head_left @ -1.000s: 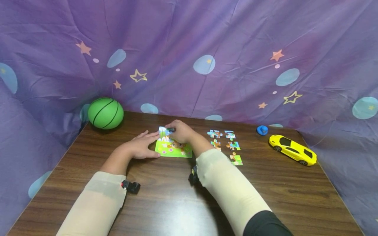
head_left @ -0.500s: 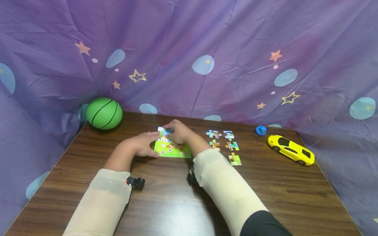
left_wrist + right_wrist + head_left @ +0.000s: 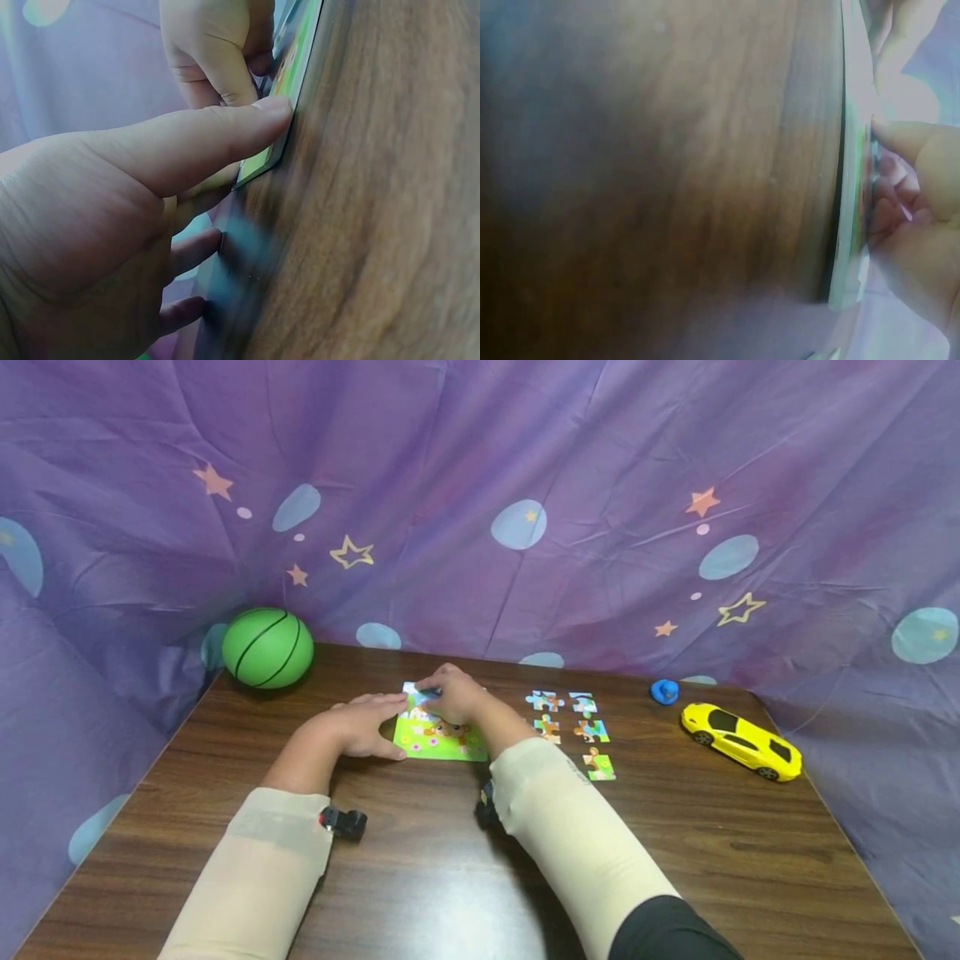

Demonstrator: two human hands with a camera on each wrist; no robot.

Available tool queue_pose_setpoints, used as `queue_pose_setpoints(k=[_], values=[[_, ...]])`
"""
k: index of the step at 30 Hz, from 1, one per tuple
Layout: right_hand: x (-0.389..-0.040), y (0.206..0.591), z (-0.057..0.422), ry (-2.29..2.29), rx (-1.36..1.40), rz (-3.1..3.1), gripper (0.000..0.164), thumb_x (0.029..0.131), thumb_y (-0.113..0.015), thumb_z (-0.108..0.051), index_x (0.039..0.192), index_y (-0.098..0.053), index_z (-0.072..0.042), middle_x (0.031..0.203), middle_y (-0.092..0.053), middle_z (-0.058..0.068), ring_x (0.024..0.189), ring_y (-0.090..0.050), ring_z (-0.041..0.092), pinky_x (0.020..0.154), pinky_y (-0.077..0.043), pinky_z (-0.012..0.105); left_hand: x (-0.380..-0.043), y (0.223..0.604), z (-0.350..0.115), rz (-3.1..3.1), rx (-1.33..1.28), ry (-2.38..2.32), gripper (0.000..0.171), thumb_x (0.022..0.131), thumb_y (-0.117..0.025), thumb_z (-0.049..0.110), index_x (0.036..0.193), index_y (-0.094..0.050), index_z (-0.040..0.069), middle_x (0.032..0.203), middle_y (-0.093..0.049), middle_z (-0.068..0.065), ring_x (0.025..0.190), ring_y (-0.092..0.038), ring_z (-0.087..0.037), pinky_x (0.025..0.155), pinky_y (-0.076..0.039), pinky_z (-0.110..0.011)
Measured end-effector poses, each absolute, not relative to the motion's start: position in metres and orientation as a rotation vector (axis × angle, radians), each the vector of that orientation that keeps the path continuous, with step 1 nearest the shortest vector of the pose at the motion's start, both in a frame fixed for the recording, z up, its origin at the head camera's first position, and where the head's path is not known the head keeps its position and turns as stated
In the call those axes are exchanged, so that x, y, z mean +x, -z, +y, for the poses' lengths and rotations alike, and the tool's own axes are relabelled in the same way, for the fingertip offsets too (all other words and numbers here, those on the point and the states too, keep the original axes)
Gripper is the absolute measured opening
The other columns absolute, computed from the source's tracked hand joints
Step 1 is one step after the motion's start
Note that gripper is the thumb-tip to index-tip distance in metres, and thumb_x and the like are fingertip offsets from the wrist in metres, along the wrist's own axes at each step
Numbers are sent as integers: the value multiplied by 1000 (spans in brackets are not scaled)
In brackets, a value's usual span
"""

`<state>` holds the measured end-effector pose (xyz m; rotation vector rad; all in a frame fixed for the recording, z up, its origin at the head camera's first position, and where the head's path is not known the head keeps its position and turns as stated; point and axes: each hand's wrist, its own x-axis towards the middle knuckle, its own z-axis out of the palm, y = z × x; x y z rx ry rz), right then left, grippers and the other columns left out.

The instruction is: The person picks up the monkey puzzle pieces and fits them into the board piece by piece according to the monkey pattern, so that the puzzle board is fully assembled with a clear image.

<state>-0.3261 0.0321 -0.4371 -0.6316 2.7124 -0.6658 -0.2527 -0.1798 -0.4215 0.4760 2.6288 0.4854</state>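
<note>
A green-and-blue picture puzzle board (image 3: 442, 745) with animals and flowers lies flat on the table in the head view. My right hand (image 3: 459, 697) is over its upper part, fingers curled, pinching a small puzzle piece (image 3: 429, 691) close to the board's surface; most of the piece is hidden under the fingers. At the board's left side is my left hand (image 3: 360, 727), thumb and fingers spread along the edge. The left wrist view has that hand's thumb (image 3: 225, 135) lying on the near corner, with the fingers stretched out past the board.
Several loose puzzle pieces (image 3: 592, 728) lie in two columns right of the board. Farther right are a blue rubber duck (image 3: 665, 692) and a yellow toy car (image 3: 738, 743). A green ball (image 3: 267, 647) sits at the back left, before a purple curtain (image 3: 420, 485).
The left hand has shifted slightly right and its fingers have drawn closer in at the board's edge. The right hand stays over the same part, its fingertips moving only a little.
</note>
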Motion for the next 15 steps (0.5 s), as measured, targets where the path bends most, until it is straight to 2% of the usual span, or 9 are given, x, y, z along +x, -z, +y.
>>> queue_pose_setpoints(k=[8, 15], values=[[-325, 436, 38, 722, -643, 2720, 40, 105, -68, -27, 144, -69, -17, 146, -60, 10, 137, -58, 31, 124, -45, 49, -253, 419, -180, 2640, 479, -481, 97, 93, -76, 53, 171, -30, 19, 181, -21, -3, 166, -16, -45, 126, -16, -81], [-322, 418, 79, 910, -699, 2740, 40, 109, -62, -30, 146, -66, -15, 143, -67, 9, 130, -65, 28, 117, -52, 48, -253, 420, -179, 2653, 471, -476, 97, 91, -77, 54, 170, -32, 20, 181, -22, -1, 166, -19, -44, 127, -17, -80]])
